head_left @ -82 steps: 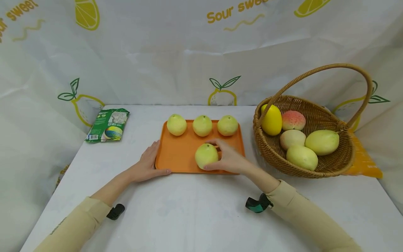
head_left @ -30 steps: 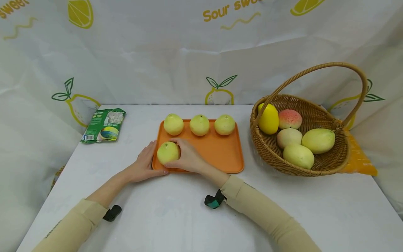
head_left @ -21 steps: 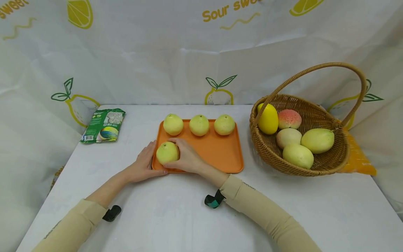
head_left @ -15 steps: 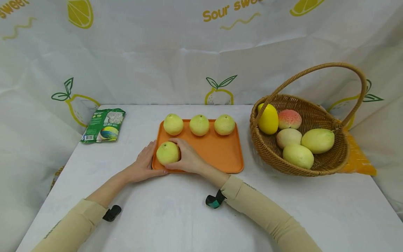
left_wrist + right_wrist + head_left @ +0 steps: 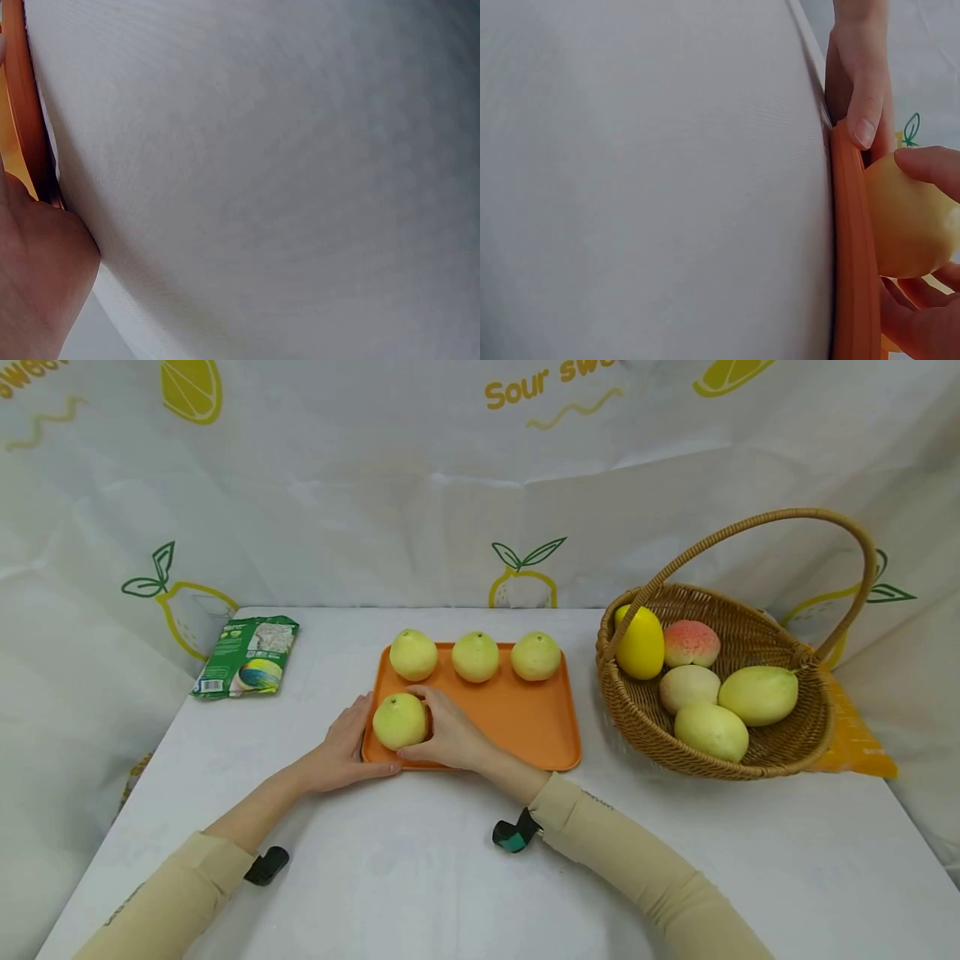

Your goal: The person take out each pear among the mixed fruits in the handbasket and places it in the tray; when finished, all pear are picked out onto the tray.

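Observation:
My right hand [image 5: 454, 737] holds a round, pale yellow-green fruit [image 5: 399, 723] at the front left corner of an orange tray [image 5: 513, 718]. In the right wrist view, the thumb and fingers stand on opposite sides of this fruit [image 5: 909, 221], just inside the tray's rim [image 5: 855, 255]. My left hand [image 5: 339, 762] rests at the tray's left front corner, its fingers straight along the left side and its thumb along the front edge. Behind, similar fruits sit in a row along the tray's back: left [image 5: 413, 655], middle [image 5: 476, 657] and right [image 5: 536, 656].
A wicker basket [image 5: 637, 739] with a tall handle stands to the right, holding several fruits, among them a yellow one [image 5: 640, 643] and a pink one [image 5: 692, 643]. An orange packet [image 5: 862, 739] lies partly behind it. At the back left lies a green packet [image 5: 247, 656].
Since the earliest frame, my right hand has carried the fruit leftward from the tray's front middle to its front left corner. Over the last second it stays nearly still; the left hand keeps its place.

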### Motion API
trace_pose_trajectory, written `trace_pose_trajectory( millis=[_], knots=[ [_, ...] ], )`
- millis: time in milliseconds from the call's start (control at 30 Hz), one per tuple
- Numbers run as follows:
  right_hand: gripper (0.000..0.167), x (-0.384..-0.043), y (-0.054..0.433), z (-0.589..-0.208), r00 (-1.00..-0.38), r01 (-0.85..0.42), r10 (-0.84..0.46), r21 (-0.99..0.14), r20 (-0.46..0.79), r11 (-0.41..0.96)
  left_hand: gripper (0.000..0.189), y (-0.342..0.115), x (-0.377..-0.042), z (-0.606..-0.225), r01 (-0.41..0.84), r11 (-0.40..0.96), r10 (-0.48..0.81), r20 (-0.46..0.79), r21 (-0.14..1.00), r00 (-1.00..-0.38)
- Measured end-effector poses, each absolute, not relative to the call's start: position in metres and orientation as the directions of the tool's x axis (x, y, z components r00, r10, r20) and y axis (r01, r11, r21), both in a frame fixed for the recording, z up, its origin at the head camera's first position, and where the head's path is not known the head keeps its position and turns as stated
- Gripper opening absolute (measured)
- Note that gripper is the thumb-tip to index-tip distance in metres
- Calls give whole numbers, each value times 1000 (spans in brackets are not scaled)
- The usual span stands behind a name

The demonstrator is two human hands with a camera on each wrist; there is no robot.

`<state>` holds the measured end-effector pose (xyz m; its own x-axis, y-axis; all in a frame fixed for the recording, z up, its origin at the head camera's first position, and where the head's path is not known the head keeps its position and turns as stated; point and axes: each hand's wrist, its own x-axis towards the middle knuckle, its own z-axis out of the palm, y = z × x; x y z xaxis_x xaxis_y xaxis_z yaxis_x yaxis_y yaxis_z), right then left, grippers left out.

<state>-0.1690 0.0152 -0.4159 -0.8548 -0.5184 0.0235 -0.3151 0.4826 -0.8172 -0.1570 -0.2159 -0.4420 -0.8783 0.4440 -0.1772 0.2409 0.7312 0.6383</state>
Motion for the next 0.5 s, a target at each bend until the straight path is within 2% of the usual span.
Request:
trace_pose_trajectory(
  millis=[200, 367, 500],
  knots=[
    [79, -165, 27, -413, -860, -240, -510, -881, -3, 409, 118, -216, -157, -442, 241, 731, 445, -179, 638, -877],
    [61, -158, 41, -413, -885, -182, -466, -926, 7, 331, 119, -216, -157, -442, 238, 736, 442, -185, 634, -877],
    [41, -152, 52, -412, -908, -144, -419, -956, 25, 255, 119, -216, -157, -442, 232, 741, 437, -190, 630, -879]
  ],
)
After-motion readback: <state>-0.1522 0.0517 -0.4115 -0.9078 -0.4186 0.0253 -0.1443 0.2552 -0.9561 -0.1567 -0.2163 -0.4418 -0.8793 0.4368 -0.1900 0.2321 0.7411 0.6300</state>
